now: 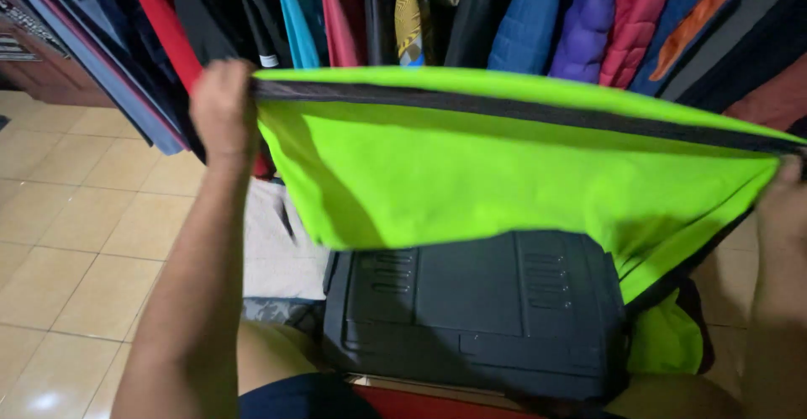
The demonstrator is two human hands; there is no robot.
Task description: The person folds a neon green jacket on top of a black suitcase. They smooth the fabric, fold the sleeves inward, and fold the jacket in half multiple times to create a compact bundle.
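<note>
Neon-green garment — edge pinched between fingers

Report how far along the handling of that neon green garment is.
Done: the green garment is lifted clear of the dark plastic case. In hand: left hand and right hand stretch its dark-trimmed edge taut. Left: it is neither folded nor hung among the hanging clothes.

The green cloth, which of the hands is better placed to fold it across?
Probably the left hand. It shows fully, gripping the green cloth at its dark-edged corner, arm free. The right hand sits at the picture's edge, mostly cut off.
</note>
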